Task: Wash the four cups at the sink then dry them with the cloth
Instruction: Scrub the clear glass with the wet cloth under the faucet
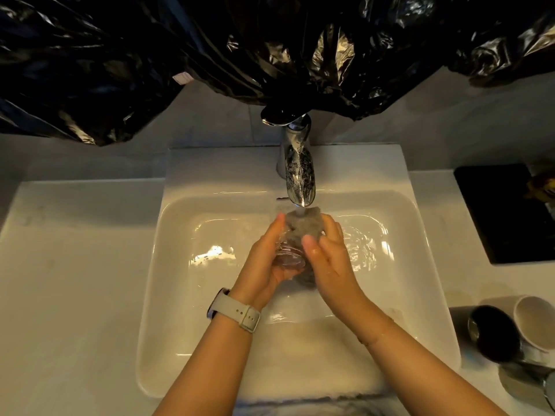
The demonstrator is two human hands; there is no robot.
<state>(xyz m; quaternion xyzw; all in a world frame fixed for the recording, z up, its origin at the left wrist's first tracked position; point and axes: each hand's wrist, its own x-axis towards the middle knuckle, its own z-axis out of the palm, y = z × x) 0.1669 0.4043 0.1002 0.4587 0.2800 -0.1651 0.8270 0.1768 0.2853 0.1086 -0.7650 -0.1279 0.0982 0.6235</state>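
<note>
I am seeing both hands working under the tap (295, 163), over the middle of the sink (180, 295). The left hand (267, 259) is curling round a clear glass (289, 258), holding it on its side with its thick base facing me. The right hand (329, 250) is gripping a grey cloth (300, 223), its fingers wrapped over the wad and pressing it against the glass just below the spout. Water is running from the tap onto the cloth and glass (the stream itself is hard to make out) and is rippling across the basin floor right of the hands. A white watch (237, 313) is sitting on the left wrist.

Right of the sink, on the white counter (75, 295), two cups are standing just beside each other: a dark cup (494, 333) nearer the sink and a white cup (534, 322) beyond it. A further metal thing is showing at the frame edge below them, but I cannot tell what it is. Farther back on that side a black tray (501, 214) is lying flat. Behind the tap, crumpled black plastic (210, 55) is hanging across the wall.
</note>
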